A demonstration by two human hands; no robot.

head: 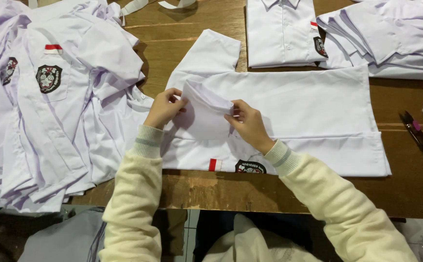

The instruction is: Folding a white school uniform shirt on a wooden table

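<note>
Item: white shirt [318,111], flat on counter [192,29] centre, back up. We pinch its folded sleeve [206,109] w/ left hand [164,107] & right hand [248,123], both closed on cloth, prob. to keep fold square. Shirt pile [41,111] left; snips [415,130] right.

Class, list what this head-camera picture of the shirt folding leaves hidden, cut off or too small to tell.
- Shirt front: lies face down, hidden.
- Badge: lower part cut off by the shirt's folded edge.
- Left hand and right hand fingertips: partly hidden in the folded sleeve.
- Shirt pile: cut off by the left edge.
- Small tool: too small to identify.
</note>
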